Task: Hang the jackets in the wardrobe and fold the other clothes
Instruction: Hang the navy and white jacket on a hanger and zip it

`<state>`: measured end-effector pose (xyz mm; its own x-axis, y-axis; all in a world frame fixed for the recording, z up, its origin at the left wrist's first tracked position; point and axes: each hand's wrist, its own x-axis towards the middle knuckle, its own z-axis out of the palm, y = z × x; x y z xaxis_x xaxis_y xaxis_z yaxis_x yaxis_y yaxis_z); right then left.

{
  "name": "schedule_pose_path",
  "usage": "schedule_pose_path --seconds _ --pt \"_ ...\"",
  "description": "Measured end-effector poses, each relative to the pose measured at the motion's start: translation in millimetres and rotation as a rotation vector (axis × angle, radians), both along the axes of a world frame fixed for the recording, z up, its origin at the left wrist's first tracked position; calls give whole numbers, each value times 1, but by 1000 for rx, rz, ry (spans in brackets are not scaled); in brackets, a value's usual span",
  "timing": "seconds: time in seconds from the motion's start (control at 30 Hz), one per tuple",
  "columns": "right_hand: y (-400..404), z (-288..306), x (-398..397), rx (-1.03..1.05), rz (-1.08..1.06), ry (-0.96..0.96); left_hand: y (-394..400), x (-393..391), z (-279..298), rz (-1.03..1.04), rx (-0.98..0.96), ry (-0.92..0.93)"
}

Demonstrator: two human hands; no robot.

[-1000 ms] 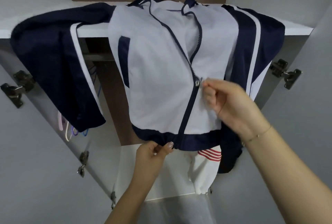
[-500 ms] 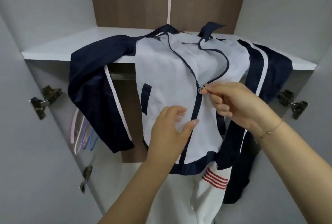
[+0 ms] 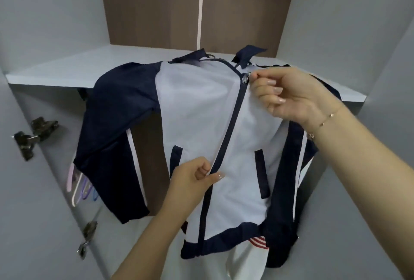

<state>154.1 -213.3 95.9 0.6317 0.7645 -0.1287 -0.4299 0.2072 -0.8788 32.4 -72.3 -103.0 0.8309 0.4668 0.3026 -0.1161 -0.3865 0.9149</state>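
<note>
Head view: wardrobe shelf (image 3: 67,71) carries a white-and-navy jacket (image 3: 197,122) draped over its front edge, zipped nearly to the collar. Right hand (image 3: 289,95) pinches the zipper pull (image 3: 244,77) near the collar. Left hand (image 3: 192,178) lower down pinches the fabric beside the zipper.

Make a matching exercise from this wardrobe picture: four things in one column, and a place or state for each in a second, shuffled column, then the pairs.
Things
1. right hand
2. left hand
3. jacket
4. hangers

Places or states
A. draped over the shelf edge
B. pinching the zipper pull near the collar
C. hanging low on the left, under the shelf
D. pinching the zip line lower on the front

Pairs: 1-B, 2-D, 3-A, 4-C
</note>
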Motion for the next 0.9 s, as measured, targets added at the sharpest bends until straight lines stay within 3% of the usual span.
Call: schedule_pose_path --seconds 0.17,0.37,0.57,0.77,0.9 --pt "19 13 23 -81 -88 -103 6 -15 -13 20 -10 91" --pt "26 7 33 -99 -51 -133 -7 30 60 74 95 -253" --pt "22 9 41 -133 35 -110 -15 77 103 317 139 -336" --pt "34 32 65 -88 49 86 -3 69 93 203 111 -272" --pt "55 46 82 -86 27 80 7 55 91 107 97 -195"
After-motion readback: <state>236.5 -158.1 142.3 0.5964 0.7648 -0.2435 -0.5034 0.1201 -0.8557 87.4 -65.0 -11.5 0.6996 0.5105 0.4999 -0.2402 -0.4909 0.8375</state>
